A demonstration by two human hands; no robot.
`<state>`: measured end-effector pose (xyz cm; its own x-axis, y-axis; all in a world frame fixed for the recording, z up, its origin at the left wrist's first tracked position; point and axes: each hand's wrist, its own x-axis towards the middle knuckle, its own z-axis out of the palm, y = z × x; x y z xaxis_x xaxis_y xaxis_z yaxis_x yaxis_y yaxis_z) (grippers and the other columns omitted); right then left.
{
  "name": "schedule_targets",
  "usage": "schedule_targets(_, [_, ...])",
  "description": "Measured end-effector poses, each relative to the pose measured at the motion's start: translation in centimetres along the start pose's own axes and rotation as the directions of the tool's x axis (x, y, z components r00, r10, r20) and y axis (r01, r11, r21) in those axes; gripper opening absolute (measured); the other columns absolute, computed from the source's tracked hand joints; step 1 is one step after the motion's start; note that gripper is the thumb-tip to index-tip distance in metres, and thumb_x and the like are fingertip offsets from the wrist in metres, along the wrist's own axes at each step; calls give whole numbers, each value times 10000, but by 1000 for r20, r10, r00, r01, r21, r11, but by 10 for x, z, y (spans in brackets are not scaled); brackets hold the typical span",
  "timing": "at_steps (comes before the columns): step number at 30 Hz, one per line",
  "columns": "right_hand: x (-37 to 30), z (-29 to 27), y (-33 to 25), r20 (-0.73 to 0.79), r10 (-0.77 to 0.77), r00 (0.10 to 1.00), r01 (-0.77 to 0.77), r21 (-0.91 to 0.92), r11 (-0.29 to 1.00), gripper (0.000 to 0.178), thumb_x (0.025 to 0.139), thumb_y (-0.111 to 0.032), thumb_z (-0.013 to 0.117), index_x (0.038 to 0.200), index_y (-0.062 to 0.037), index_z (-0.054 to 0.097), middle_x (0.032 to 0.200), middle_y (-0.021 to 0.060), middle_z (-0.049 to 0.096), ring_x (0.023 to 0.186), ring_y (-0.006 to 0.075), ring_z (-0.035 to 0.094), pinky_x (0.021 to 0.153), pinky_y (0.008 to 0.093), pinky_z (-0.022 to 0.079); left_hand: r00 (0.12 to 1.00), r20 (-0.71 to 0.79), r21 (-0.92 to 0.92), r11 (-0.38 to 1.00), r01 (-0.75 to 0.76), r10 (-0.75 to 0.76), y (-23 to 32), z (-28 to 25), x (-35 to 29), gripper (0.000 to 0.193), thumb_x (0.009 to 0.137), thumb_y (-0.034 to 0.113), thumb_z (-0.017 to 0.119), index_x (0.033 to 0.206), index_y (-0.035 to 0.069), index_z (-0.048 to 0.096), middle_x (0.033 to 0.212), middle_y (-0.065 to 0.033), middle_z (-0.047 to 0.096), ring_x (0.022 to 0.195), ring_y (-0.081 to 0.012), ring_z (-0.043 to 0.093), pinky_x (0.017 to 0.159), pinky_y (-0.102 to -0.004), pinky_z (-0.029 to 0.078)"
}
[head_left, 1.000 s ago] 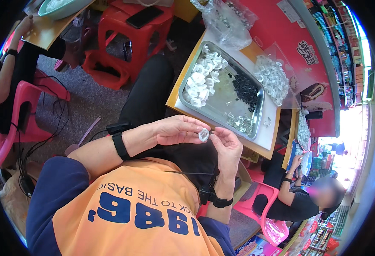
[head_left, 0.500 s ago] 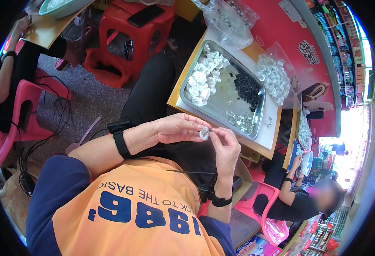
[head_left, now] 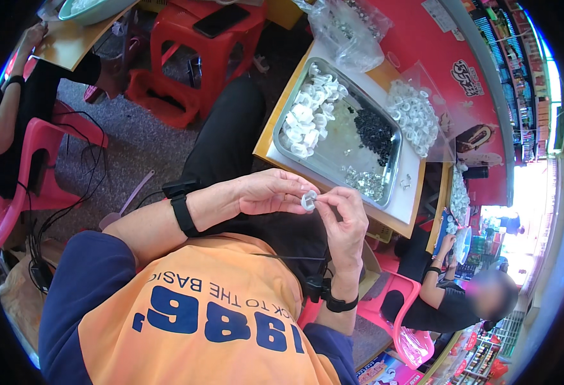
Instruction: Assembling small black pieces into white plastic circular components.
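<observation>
Between the thumb and fingers of my left hand [head_left: 272,194] is a small round white plastic piece [head_left: 308,201], its hollow side partly showing. My right hand [head_left: 345,215] is pinched closed at the piece's right edge; whatever its fingertips hold is too small to make out. Just beyond my hands, a metal tray [head_left: 320,168] rests on a table. White plastic pieces [head_left: 307,119] are heaped at its left, small black parts [head_left: 375,136] at its right, and small shiny metal parts [head_left: 364,182] at its near right corner.
Beside the tray lie more clear-white plastic pieces [head_left: 413,119] and a clear plastic bag [head_left: 346,32]. A red stool [head_left: 208,45] holds a black phone [head_left: 221,20]. Co-workers sit at left [head_left: 3,122] and right [head_left: 439,301] on pink chairs. Black cables [head_left: 93,154] hang at left.
The white plastic piece has turned in my left fingers, showing more of its hollow side. My right hand has shifted slightly to the right, its fingertips still at the piece.
</observation>
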<state>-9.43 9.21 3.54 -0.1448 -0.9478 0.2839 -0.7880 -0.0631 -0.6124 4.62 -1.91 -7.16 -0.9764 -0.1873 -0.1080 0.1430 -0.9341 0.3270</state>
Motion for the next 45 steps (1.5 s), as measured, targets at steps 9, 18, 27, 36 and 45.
schedule_targets(9, [7,-4,4,117,-169,979,184,-135,974,149,743,9,727,873,-25,663,897,86,584,848,258,586,732,351,481,1000,3,19,999,27,-27,-1,-1,0,286,947,171,603,1144,-36,611,1023,-98,685,918,-155,679,851,-273,569])
schedule_targets(18, [7,-3,5,156,-240,958,269,-202,942,163,740,-24,725,891,-43,668,896,73,576,845,256,573,751,365,463,999,-8,25,999,40,-40,-5,-8,2,273,933,175,626,1101,-41,644,998,-97,695,875,-152,683,824,-273,572])
schedule_targets(27, [6,1,4,174,-314,933,355,-313,881,138,751,-42,711,875,-41,650,889,71,573,839,255,570,778,379,445,996,-92,116,993,8,3,-6,-6,1,236,923,168,641,1025,-40,685,926,-97,702,802,-143,671,771,-259,568])
schedule_targets(36, [-5,10,12,98,-12,995,12,5,1000,126,793,-27,700,906,-30,644,902,71,586,804,198,606,735,320,476,996,-90,56,998,20,-15,-11,-6,3,239,918,178,649,1047,-21,683,947,-88,690,801,-141,668,784,-257,571])
schedule_targets(45, [-11,21,22,225,442,868,-493,486,721,134,889,-23,662,1011,21,626,866,-8,643,750,25,576,663,173,461,993,-79,160,984,-77,91,-2,0,0,185,905,181,678,999,42,601,913,-33,639,844,-124,652,784,-254,562])
